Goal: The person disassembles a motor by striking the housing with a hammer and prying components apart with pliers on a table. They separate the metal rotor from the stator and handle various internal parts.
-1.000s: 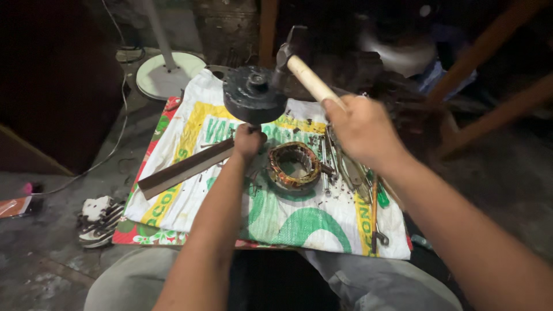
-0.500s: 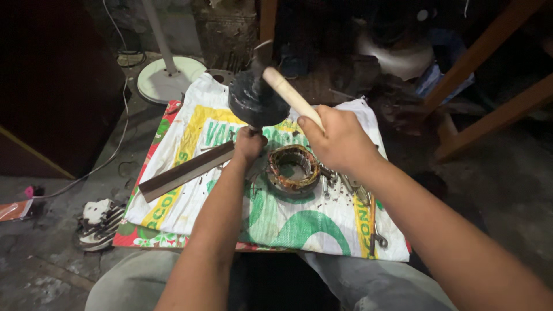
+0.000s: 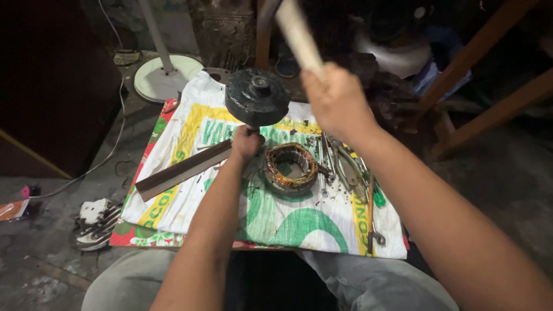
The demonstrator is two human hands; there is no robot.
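Hands, two: left [image 3: 246, 143] grips one dark rotor [image 3: 257, 98], right [image 3: 337, 101] grasps one wooden handle [image 3: 298, 34].

Matt dark metal rotor [image 3: 257, 97], pale smooth wood handle [image 3: 298, 35], woven plastic sack [image 3: 271, 213].

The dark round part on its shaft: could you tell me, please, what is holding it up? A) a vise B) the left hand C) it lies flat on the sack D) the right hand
B: the left hand grips the shaft just below the dark round part, holding it upright above the sack.
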